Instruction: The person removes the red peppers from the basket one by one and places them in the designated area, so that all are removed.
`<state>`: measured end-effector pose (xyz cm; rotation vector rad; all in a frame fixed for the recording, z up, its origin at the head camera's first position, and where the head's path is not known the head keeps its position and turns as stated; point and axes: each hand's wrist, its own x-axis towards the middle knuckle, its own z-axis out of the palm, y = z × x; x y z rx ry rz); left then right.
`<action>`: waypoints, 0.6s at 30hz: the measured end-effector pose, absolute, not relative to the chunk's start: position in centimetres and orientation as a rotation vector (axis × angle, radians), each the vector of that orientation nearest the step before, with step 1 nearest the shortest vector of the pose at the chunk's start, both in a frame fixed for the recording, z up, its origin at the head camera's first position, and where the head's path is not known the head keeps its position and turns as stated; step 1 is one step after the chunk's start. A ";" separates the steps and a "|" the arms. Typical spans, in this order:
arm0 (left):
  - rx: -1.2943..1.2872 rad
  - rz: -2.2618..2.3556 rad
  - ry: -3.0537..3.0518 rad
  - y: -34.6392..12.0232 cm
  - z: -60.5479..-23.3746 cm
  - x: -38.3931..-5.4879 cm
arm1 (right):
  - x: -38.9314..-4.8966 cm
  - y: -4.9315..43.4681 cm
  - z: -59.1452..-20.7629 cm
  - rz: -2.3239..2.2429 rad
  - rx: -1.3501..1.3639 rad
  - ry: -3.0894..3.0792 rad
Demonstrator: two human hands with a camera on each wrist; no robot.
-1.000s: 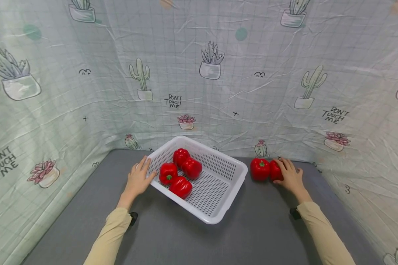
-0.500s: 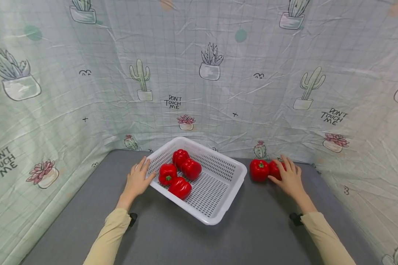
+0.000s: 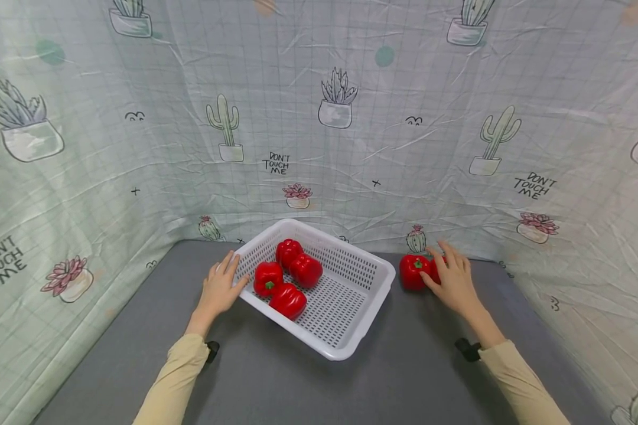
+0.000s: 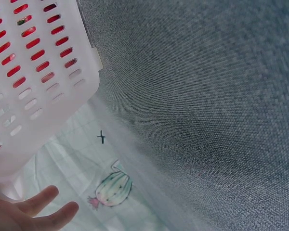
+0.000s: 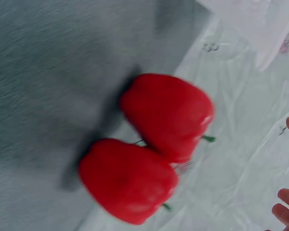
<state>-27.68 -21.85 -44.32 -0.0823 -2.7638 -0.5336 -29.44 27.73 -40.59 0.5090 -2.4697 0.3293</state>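
While my left hand (image 3: 220,290) rests, spread wide, at the basket (image 3: 340,353) with four peppers (image 3: 306,270) inside, my right hand (image 3: 455,285), loosely spread and holding nothing, has shifted leftward across the two peppers (image 3: 412,274) on the table (image 3: 404,372), leaving both, I judge, not yet lifted.

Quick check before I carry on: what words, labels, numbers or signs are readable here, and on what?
"DON'T TOUCH ME": cactus-print sheet, left side
"DON'T TOUCH ME": same sheet, back
"DON'T TOUCH ME": same sheet, right side
"+": same sheet, drawn several times
White basket and red bell peppers: none visible.
Black wrist devices: too small to tell.
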 end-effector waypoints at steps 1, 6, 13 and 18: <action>-0.081 -0.532 -2.766 -21.8 -44.3 -27.7 | -29.4 27.5 -40.3 0.324 0.520 -2.469; -0.077 -0.532 -2.768 -21.8 -44.3 -27.7 | -29.2 26.3 -39.3 0.321 0.575 -2.459; -0.079 -0.521 -2.772 -21.8 -44.3 -27.8 | -28.9 24.5 -38.1 0.319 0.653 -2.429; -0.079 -0.518 -2.778 -21.8 -44.1 -27.8 | -28.7 23.0 -37.3 0.304 0.698 -2.412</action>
